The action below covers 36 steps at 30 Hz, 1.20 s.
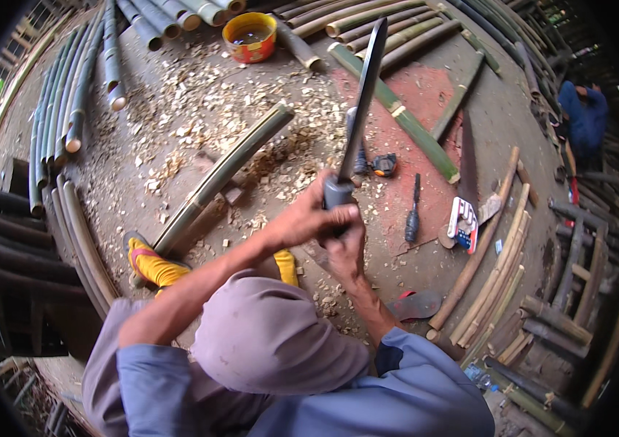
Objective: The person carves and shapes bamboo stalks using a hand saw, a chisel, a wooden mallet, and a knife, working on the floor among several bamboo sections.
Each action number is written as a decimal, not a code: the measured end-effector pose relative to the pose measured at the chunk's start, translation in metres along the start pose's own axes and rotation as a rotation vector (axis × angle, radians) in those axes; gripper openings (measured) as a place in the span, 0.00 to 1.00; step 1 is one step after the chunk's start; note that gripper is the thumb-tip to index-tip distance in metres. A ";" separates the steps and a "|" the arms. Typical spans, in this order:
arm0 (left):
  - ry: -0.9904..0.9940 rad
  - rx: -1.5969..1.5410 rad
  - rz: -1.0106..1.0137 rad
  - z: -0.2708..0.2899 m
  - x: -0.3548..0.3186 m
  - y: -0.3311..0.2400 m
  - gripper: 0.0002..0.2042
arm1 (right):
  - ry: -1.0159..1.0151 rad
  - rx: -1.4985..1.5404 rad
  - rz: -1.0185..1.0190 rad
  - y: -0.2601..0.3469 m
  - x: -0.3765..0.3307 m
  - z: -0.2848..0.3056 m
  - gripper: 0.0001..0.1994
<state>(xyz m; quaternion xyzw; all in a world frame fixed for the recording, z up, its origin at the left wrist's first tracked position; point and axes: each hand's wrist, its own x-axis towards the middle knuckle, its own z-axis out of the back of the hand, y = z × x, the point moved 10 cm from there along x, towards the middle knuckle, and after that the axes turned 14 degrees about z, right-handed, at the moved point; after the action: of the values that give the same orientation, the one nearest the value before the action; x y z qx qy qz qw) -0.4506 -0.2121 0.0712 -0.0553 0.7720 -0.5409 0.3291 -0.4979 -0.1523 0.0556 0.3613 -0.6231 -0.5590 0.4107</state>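
Both my hands are closed one above the other around the grip of a machete point(363, 102). Its long dark blade points up and away, tilted slightly right, over the floor. My left hand point(308, 217) is at the grey collar of the grip point(337, 191). Just below it is my right hand point(346, 251), whose fingers hide most of the lower grip. Left of the hands, a bamboo pole point(226, 173) with an open cut along its upper side slants from beside my yellow-socked left foot point(160, 271), its far end pale. The blade is apart from the pole.
Wood chips point(193, 109) cover the floor. Right lie a cordless drill point(384, 165), a chisel point(413, 211), a notched green bamboo point(419, 131) and slim poles point(495, 262). Bamboo stacks and a yellow bucket point(250, 49) stand far off. Another person point(582, 116) is at far right.
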 end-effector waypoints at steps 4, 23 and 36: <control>-0.150 0.324 0.016 -0.006 0.006 0.043 0.36 | -0.247 -0.460 -0.060 -0.040 -0.047 0.099 0.22; -1.540 0.459 0.114 0.251 -0.196 0.145 0.16 | 0.097 -1.094 -0.505 -0.157 -0.158 0.219 0.26; -0.755 1.001 0.508 0.258 0.016 0.133 0.29 | -0.128 -1.243 -0.520 -0.200 -0.089 0.329 0.33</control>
<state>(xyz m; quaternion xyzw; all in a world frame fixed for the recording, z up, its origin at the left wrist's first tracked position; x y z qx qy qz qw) -0.2804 -0.3711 -0.1031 0.1019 0.2495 -0.6829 0.6790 -0.7650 0.0370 -0.1647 0.1623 -0.1017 -0.9143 0.3568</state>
